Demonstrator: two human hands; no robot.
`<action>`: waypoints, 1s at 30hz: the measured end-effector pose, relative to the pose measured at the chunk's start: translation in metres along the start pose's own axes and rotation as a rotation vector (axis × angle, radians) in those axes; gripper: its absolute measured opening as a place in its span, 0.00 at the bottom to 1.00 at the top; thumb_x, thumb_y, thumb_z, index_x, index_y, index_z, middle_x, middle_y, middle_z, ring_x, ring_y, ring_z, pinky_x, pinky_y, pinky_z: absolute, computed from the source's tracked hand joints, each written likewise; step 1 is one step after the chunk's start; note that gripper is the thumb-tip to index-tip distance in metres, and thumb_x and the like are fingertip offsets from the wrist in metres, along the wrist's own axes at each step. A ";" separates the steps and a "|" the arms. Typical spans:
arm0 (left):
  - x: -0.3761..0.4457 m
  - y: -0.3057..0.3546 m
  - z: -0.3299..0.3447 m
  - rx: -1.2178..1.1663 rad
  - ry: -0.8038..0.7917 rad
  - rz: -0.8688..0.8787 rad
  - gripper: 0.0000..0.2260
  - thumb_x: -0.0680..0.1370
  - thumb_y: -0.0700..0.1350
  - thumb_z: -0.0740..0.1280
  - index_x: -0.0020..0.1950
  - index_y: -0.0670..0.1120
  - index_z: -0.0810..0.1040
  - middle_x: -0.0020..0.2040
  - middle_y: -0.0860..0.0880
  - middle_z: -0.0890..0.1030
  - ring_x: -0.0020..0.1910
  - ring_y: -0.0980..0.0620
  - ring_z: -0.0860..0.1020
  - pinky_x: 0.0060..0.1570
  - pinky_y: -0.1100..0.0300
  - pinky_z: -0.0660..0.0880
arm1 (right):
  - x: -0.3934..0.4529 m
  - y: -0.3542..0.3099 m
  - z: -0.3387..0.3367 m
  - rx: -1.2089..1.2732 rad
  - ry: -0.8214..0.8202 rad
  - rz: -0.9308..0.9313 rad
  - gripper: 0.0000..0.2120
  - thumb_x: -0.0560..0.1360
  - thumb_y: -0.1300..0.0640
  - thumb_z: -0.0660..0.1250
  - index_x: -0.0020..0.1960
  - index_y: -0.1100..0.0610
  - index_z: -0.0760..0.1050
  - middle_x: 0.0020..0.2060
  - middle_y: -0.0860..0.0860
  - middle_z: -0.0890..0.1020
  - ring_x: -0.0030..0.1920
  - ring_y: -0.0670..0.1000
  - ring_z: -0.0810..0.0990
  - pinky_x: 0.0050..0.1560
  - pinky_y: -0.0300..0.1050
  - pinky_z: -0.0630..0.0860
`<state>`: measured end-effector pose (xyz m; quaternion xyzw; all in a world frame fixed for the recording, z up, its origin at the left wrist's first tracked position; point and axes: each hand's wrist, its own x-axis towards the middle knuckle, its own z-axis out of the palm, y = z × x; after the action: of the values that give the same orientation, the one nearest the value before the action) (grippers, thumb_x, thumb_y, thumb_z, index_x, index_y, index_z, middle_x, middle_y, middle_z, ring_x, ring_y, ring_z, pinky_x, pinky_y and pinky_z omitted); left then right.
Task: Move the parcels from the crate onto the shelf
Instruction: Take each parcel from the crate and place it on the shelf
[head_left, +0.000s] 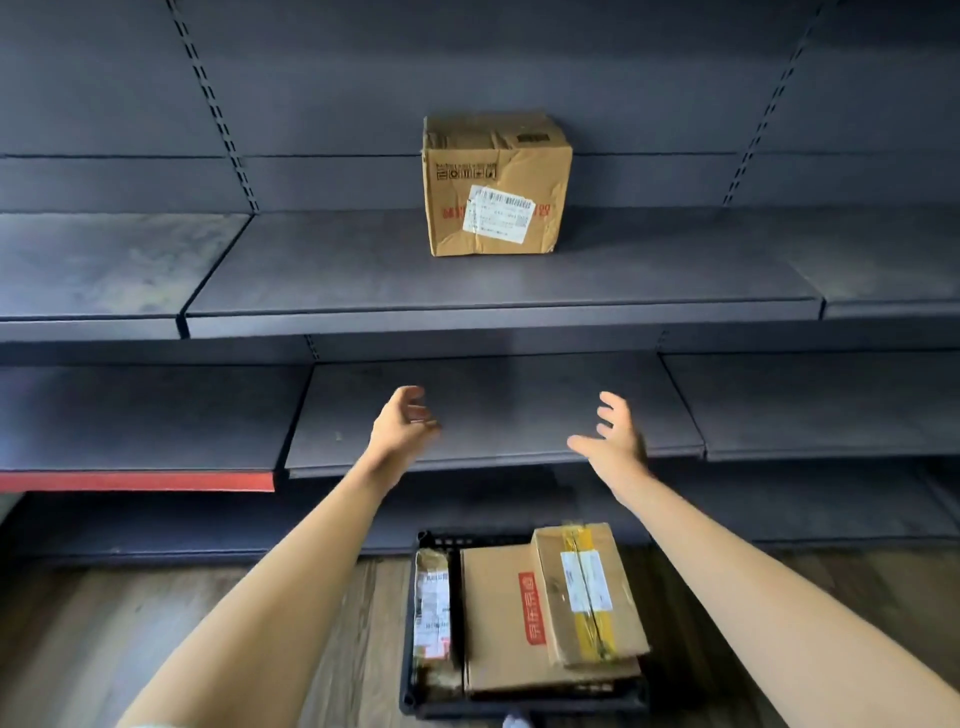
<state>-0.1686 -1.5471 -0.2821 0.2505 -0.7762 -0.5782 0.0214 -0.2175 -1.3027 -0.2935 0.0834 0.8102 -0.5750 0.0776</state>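
**One box on the shelf, three more in the crate**

A brown cardboard box with dented corners (496, 184) sits on the upper dark grey metal shelf (363, 270), near the back wall. It stands alone, with nothing touching it. A white sticker with a black barcode (500, 213) is stuck on its front, a bit crooked and peeling. Red letters run behind the sticker, but they are too hidden to read. A row of small black signs is printed above the sticker. They are too small to read.

Lower down, a black plastic crate (519, 704) rests on the brown wooden floor (130, 623). Three parcels lie inside it. A wide flat brown cardboard parcel (498, 613) has a red patch with pale letters on it. A smaller brown box with yellow tape (589, 592) lies on top of the flat one, on its right side. It has a white label, too small to read. A thin parcel wrapped in shiny tape (432, 608) is tucked along the left wall of the crate. It has a white label too.

Both arms reach out above the crate, in front of the lower dark grey shelf (493, 405). The left hand (402, 423) has loosely bent fingers and its grip holds nothing. The right hand (615, 434) has spread fingers and its grip holds nothing. The hands are apart, palms turned towards each other.

A red strip (140, 480) runs along one shelf edge on the left.
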 end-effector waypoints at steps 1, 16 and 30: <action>-0.008 -0.014 0.001 0.022 -0.015 -0.020 0.23 0.72 0.34 0.68 0.66 0.45 0.69 0.56 0.44 0.77 0.49 0.47 0.75 0.44 0.58 0.71 | -0.008 0.016 -0.001 -0.012 -0.005 0.036 0.36 0.68 0.69 0.71 0.71 0.53 0.60 0.71 0.55 0.66 0.69 0.56 0.67 0.63 0.48 0.68; -0.055 -0.127 0.077 0.252 -0.154 -0.267 0.21 0.70 0.31 0.68 0.63 0.41 0.73 0.56 0.41 0.79 0.54 0.43 0.77 0.51 0.53 0.75 | -0.054 0.181 -0.021 -0.029 0.015 0.500 0.35 0.69 0.76 0.65 0.72 0.59 0.59 0.69 0.60 0.67 0.66 0.58 0.69 0.56 0.42 0.68; 0.021 -0.218 0.206 0.498 -0.411 -0.296 0.22 0.73 0.32 0.65 0.66 0.41 0.71 0.63 0.39 0.75 0.59 0.42 0.75 0.54 0.55 0.74 | -0.033 0.368 -0.009 -0.047 0.131 0.682 0.32 0.63 0.69 0.74 0.64 0.64 0.67 0.61 0.63 0.75 0.61 0.63 0.73 0.63 0.59 0.70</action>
<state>-0.1739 -1.4179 -0.5540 0.2363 -0.8368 -0.4062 -0.2808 -0.1027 -1.1767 -0.6213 0.3841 0.7519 -0.4907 0.2152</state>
